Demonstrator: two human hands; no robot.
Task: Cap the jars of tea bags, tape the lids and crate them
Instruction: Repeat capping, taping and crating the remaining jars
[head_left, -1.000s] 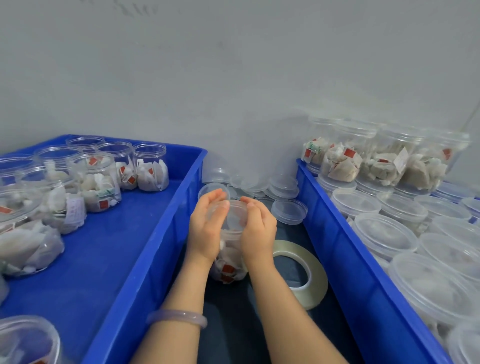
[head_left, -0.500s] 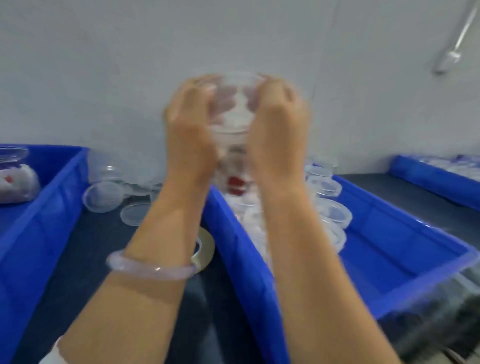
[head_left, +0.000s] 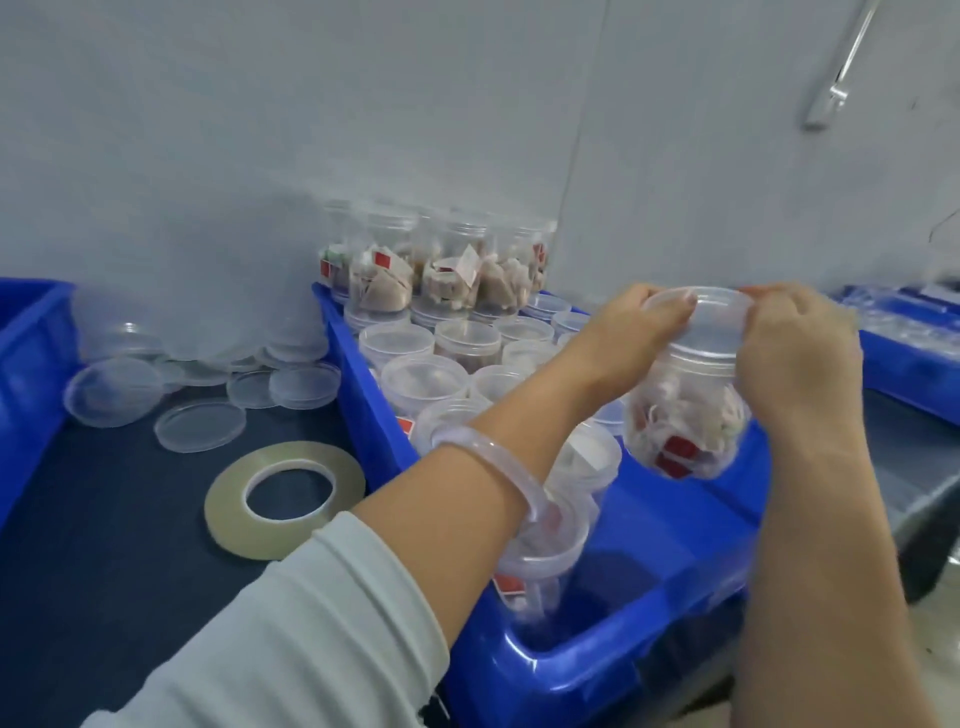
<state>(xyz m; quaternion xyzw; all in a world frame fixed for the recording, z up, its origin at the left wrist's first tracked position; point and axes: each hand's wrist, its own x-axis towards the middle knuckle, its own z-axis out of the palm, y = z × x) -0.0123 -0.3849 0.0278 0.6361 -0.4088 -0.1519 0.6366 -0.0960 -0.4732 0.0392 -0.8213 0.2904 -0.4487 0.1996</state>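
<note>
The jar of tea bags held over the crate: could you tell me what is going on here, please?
A person holds a lidded jar of tea bags above the blue crate, left hand and right hand gripping its lid. The crate already holds many lidded jars. A tape roll and loose lids lie on the table beside it.

The jar is clear, glossy plastic and its lid slightly frosted; paper tea bags show through. The crate is smooth, shiny blue plastic. The tape roll gleams yellowish-clear on the dark, matt counter. The sleeve is pale ribbed cloth, the bangle translucent and polished.
</note>
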